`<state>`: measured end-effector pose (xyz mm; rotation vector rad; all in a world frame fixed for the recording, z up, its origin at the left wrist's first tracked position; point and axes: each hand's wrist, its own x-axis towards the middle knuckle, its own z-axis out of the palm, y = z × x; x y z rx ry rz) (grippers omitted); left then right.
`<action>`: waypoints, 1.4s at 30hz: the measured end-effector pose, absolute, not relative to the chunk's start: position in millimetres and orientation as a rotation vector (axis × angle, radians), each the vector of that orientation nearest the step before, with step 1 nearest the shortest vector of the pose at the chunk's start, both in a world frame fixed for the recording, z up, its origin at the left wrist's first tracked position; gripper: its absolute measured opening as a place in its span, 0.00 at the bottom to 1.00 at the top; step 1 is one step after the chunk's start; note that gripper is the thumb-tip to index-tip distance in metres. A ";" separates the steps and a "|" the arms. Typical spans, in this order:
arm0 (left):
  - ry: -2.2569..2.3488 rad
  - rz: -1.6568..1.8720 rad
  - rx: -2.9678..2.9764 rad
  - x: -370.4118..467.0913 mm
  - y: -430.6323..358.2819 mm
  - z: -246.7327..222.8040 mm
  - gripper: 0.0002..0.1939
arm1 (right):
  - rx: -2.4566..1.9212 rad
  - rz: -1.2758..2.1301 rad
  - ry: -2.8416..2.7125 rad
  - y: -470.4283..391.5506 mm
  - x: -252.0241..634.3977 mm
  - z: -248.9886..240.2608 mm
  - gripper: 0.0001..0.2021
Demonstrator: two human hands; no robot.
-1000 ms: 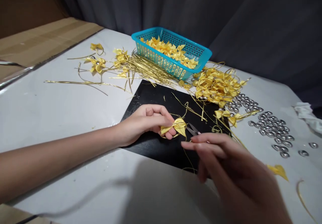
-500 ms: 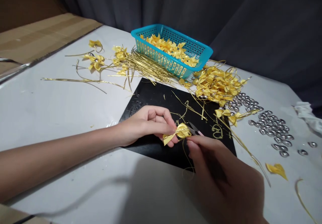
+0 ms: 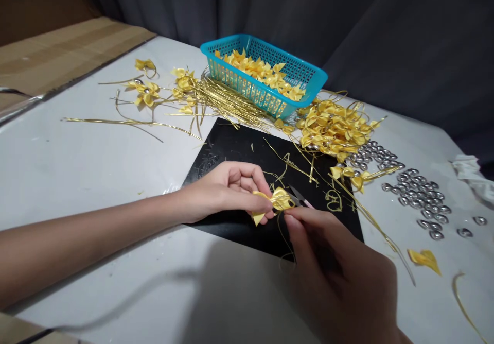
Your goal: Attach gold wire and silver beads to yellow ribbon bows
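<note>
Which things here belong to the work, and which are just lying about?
Likely in the work:
yellow bow, pinched by the left hand, right hand at its edge
scissors, gold strands, silver beads, blue basket of yellow pieces

Probably just lying about:
cardboard
crumpled white item

No txt, labels, brands, nos. or signs legible anywhere in view.

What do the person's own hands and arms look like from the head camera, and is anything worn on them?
Both are bare human hands, left and right, with slim fingers and no gloves. The left forearm is slender, with no sleeve, watch or bracelet on the part in view. Little shows past the right wrist, so a sleeve higher up can't be ruled out.
</note>
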<state>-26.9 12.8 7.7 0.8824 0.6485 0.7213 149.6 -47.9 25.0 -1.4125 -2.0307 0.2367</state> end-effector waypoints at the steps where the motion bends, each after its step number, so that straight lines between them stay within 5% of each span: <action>1: 0.661 0.720 0.896 -26.8 12.7 7.4 0.07 | -1.408 0.237 -2.029 -47.8 149.6 24.7 0.04; 42: 0.598 0.759 0.818 -27.6 12.0 6.5 0.07 | -1.095 0.365 -2.058 -31.5 152.9 4.3 0.09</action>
